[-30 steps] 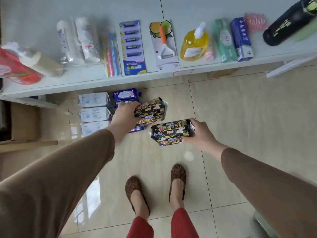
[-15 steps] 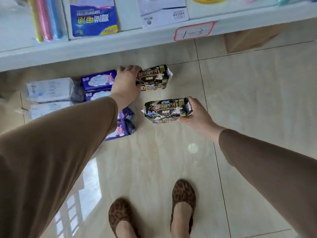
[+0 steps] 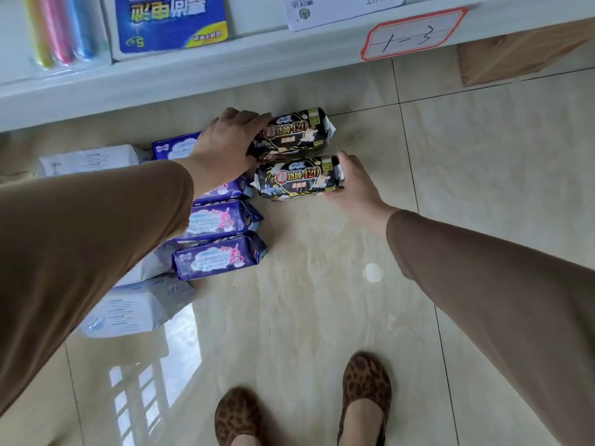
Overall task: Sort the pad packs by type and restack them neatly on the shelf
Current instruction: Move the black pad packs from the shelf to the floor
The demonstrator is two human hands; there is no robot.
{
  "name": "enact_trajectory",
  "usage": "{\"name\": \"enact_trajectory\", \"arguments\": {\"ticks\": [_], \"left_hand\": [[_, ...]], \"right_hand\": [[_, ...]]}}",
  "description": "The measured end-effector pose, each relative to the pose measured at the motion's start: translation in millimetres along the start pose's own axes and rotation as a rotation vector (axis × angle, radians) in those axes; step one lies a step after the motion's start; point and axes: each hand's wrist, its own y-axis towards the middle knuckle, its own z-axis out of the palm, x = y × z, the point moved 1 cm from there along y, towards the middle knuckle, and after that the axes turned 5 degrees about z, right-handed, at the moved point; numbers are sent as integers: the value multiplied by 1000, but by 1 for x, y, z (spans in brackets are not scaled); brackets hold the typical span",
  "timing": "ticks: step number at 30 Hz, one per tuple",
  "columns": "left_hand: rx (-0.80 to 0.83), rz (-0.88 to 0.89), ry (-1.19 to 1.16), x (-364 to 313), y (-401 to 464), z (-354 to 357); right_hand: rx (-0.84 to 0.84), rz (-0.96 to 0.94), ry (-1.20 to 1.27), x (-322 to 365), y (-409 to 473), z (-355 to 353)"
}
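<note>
Nearest the onlooker stand two leopard-print shoes (image 3: 302, 410) on the tiled floor (image 3: 322, 317). Beyond them the right hand (image 3: 355, 185) holds the right end of a black pad pack (image 3: 297, 178), its grip narrow around the pack's edge. Half a second ago this pack hung apart from its twin; it now sits low, just in front of the second black pack (image 3: 291, 132), nearly touching it. The left hand (image 3: 225, 141) grips the left end of that farther pack, which has come down to the floor close under the shelf (image 3: 193, 78). The move suggests a black column is being started, so this type looks nearly sorted.

Left of both grips run the purple packs (image 3: 219, 220), printed with a pink-haired cartoon figure, and farther left the pale blue-white packs (image 3: 135, 310), partly hidden by the sleeve (image 3: 80, 236).

Both black packs read "420" in gold beside Chinese characters. Above the grips, the shelf edge carries a red-bordered tag (image 3: 413, 35) handwritten "1-3". On the shelf lie a blue card pack (image 3: 170, 20), its print upside down, and coloured toothbrushes (image 3: 61, 30).
</note>
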Motion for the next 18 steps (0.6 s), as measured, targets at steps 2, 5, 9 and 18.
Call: {"name": "enact_trajectory", "arguments": {"ticks": [2, 5, 9, 18], "left_hand": [[-4, 13, 2, 4, -6, -1], [-2, -3, 18, 5, -12, 2], [3, -33, 20, 1, -21, 3], [28, -133, -5, -50, -97, -35]], "right_hand": [[-22, 21, 19, 5, 4, 5], [-31, 50, 58, 10, 6, 10], [-79, 75, 39, 15, -8, 8], [-79, 89, -95, 40, -99, -43]]}}
